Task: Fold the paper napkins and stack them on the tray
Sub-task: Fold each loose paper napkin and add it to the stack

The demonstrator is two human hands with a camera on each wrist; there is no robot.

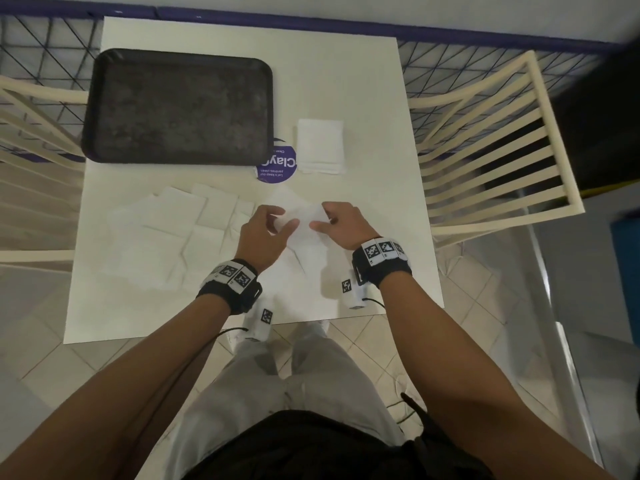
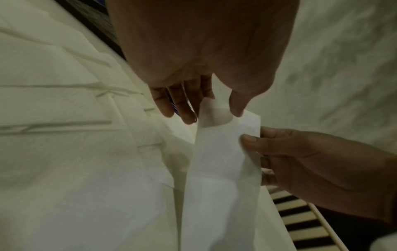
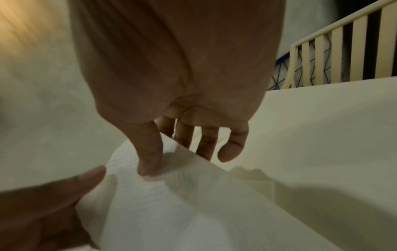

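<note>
A white paper napkin [image 1: 304, 233] is lifted off the table's middle, held between both hands. My left hand [image 1: 285, 218] pinches its upper left edge with thumb and fingers; in the left wrist view the left hand [image 2: 212, 112] holds the top of the napkin [image 2: 219, 152]. My right hand [image 1: 320, 216] pinches the right edge, thumb on top of the napkin [image 3: 182, 203] in the right wrist view. The black tray [image 1: 104, 109] lies at the far left with nothing on it. A folded napkin stack [image 1: 320, 147] sits on the table, right of the tray.
Several unfolded napkins [image 1: 173, 230] overlap on the white table [image 1: 363, 81], left of my hands. A purple round sticker [image 1: 277, 169] lies between tray and stack. Cream slatted chairs [image 1: 491, 143] stand at both sides, and a wire fence runs behind.
</note>
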